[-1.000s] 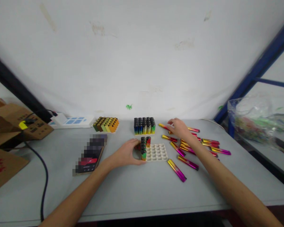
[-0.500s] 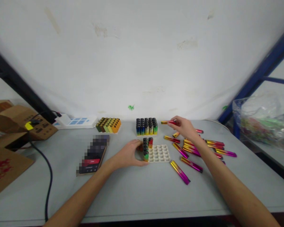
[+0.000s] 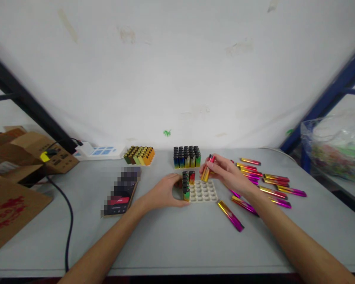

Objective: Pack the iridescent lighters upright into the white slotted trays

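Note:
My right hand [image 3: 227,173] grips a red-and-gold lighter [image 3: 208,167], tilted above the back of a white tray [image 3: 205,192] with rows of round-edged sockets. A row of green lighters [image 3: 186,193] stands upright along the tray's left side, with one red lighter [image 3: 192,177] beside its far end. My left hand [image 3: 165,191] is closed around the tray's left end, thumb at the near corner and fingers behind the green row, partly hidden. Right of the tray lie loose shiny lighters [image 3: 230,215] in gold, red and magenta, some behind my right hand.
A full block of blue, yellow and green lighters [image 3: 187,159] stands behind the tray, and a yellow-brown block [image 3: 139,156] further left. A phone [image 3: 122,193], a power strip [image 3: 106,153], a black cable [image 3: 70,221] and cardboard boxes [image 3: 14,209] occupy the left. A clear plastic bag [image 3: 337,146] is at right.
My right hand has come left and nearer to the tray, turning the red-and-gold lighter from flat to steeply tilted. My left hand keeps its hold. The whole view has shifted slightly.

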`<move>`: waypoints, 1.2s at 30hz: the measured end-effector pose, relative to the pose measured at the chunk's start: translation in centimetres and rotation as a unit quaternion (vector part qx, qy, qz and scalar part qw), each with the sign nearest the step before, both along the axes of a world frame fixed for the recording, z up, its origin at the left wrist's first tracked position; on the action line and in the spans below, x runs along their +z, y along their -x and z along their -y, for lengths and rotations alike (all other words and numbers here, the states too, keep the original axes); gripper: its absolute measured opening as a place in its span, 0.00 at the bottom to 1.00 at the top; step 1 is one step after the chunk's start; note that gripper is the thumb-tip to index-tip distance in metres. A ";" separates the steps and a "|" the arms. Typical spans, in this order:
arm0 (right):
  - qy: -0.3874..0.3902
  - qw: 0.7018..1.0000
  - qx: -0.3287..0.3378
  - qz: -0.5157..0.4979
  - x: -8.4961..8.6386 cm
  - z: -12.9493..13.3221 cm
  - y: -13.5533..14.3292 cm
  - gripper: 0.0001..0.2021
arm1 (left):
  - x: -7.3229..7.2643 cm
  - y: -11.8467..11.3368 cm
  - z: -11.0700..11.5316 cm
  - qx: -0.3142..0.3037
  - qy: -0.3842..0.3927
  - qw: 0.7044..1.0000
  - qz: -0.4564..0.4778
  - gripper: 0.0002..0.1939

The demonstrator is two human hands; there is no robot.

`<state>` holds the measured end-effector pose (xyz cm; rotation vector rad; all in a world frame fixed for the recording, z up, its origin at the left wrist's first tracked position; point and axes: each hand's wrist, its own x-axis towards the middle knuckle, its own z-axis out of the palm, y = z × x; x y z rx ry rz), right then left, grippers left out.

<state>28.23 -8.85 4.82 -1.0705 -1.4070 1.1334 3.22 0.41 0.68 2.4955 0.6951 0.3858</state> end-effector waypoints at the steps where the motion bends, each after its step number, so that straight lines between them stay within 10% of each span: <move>1: 0.002 1.000 0.015 0.010 -0.2 0.2 0.3 0.16 | 0.1 0.0 0.0 0.001 0.001 1.000 0.000 0.28; 10: 0.017 1.000 -0.006 0.000 -2.6 0.0 2.4 0.19 | 0.2 -0.1 0.1 0.001 0.008 1.000 0.008 0.29; 21: -0.004 0.958 -0.228 0.176 -3.5 0.1 3.2 0.25 | -0.2 0.0 -0.1 0.001 0.004 1.000 0.008 0.27; 36: -0.066 0.937 -0.211 0.272 -2.9 0.5 2.8 0.19 | 0.0 0.0 0.0 0.009 0.004 1.000 0.001 0.28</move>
